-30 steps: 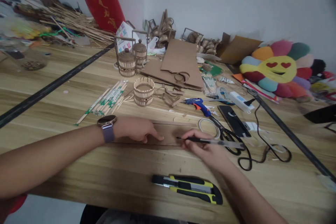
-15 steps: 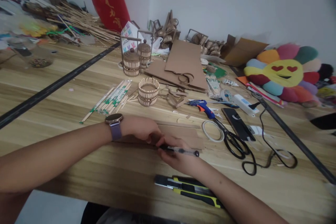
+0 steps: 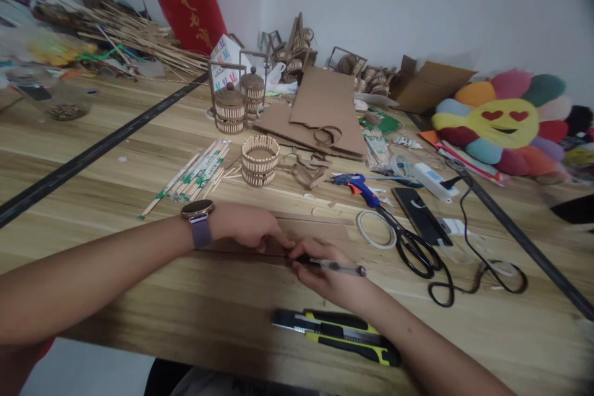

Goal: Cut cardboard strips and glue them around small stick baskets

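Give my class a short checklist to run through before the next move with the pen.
1. Pen in the right hand: ok, held in the fingers.
2. Left hand on the cardboard: ok, resting on it.
3. Pen tip touching the cardboard: cannot tell; the contact is unclear.
4. Knife clear of the right forearm: not ok, the forearm overlaps its end in view.
5. Knife blade retracted: cannot tell.
6. Glue gun apart from both hands: ok.
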Available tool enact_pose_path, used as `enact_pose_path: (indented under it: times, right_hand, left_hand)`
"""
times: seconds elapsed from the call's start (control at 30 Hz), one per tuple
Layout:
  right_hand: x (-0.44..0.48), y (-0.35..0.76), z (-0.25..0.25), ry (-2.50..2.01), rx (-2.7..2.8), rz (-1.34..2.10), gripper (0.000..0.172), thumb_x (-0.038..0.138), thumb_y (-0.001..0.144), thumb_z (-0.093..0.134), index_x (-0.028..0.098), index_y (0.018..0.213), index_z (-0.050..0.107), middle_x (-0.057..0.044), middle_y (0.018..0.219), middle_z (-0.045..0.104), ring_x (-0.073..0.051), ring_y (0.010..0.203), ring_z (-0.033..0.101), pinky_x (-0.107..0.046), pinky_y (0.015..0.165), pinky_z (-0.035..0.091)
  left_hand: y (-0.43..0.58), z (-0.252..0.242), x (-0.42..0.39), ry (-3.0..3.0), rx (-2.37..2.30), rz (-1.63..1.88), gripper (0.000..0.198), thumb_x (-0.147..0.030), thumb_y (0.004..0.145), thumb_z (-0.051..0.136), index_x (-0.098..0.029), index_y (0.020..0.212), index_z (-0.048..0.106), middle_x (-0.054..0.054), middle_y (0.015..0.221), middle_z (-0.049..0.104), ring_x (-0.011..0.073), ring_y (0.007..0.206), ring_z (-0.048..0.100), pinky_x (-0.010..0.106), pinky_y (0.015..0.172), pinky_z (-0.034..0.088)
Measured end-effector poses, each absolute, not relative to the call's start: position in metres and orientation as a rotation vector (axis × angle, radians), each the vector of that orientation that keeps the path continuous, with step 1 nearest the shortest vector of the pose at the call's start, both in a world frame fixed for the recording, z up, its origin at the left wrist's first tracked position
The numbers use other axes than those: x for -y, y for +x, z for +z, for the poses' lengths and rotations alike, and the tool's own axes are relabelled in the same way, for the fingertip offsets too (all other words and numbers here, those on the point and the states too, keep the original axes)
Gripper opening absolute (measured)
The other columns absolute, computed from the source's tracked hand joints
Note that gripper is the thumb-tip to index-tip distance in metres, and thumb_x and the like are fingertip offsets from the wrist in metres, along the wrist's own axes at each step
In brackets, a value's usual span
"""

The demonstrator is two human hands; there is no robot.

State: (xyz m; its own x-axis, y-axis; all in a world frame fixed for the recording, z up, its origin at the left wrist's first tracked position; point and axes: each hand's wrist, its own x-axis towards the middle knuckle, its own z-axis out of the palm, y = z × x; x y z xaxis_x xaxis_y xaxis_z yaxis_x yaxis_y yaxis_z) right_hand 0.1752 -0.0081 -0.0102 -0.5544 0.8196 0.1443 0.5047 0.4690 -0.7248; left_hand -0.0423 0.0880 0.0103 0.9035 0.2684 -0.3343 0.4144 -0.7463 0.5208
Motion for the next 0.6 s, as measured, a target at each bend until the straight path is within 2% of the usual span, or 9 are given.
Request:
enact_pose_path:
  times: [0.13, 0.4, 0.47, 0.53, 0.6]
  right_hand:
    - [0.015, 0.204, -0.008, -1.204, 2.224, 0.821, 0.008, 0.022, 0.090, 0.055, 0.022, 0.088, 0.062, -0.002, 0.078, 0.069, -0.016, 0.073, 0.065, -0.026, 0.068, 0.050]
    - [0.022, 0.257, 0.007, -1.492, 2.171, 0.764, 0.015, 0.030, 0.093, 0.053, 0.022, 0.088, 0.064, -0.004, 0.080, 0.072, -0.019, 0.070, 0.068, -0.027, 0.063, 0.053]
    - [0.020, 0.260, 0.012, -1.454, 2.186, 0.681, 0.020, 0.030, 0.097, 0.048, 0.023, 0.097, 0.066, -0.004, 0.084, 0.073, -0.020, 0.074, 0.070, -0.028, 0.067, 0.054]
    - [0.015, 0.255, 0.014, -1.381, 2.283, 0.617, 0.022, 0.028, 0.099, 0.045, 0.023, 0.103, 0.066, -0.006, 0.094, 0.075, -0.022, 0.087, 0.071, -0.032, 0.078, 0.055]
    - [0.007, 0.244, 0.013, -1.323, 2.454, 0.580, 0.013, 0.028, 0.098, 0.053, 0.023, 0.103, 0.064, -0.009, 0.105, 0.075, -0.025, 0.100, 0.069, -0.037, 0.087, 0.053]
  left_hand:
    - [-0.042, 0.010, -0.087, 2.484, -0.532, -0.348, 0.063, -0.005, 0.082, 0.071, -0.029, 0.140, 0.062, 0.005, 0.116, 0.076, 0.0232, 0.099, 0.068, 0.026, 0.082, 0.048]
    - [-0.042, 0.012, -0.087, 2.516, -0.524, -0.376, 0.063, -0.008, 0.084, 0.071, -0.030, 0.143, 0.059, 0.005, 0.115, 0.075, 0.0224, 0.098, 0.067, 0.025, 0.081, 0.046]
    - [-0.044, 0.012, -0.084, 2.558, -0.534, -0.387, 0.063, -0.009, 0.085, 0.070, -0.030, 0.143, 0.059, 0.006, 0.111, 0.074, 0.0228, 0.094, 0.067, 0.025, 0.077, 0.045]
    - [-0.045, 0.013, -0.080, 2.616, -0.557, -0.377, 0.064, -0.008, 0.086, 0.067, -0.033, 0.144, 0.058, 0.005, 0.104, 0.073, 0.0217, 0.084, 0.065, 0.025, 0.069, 0.042]
    - [-0.047, 0.015, -0.074, 2.672, -0.581, -0.350, 0.063, -0.007, 0.088, 0.063, -0.035, 0.144, 0.058, 0.004, 0.096, 0.070, 0.0200, 0.074, 0.060, 0.025, 0.062, 0.036]
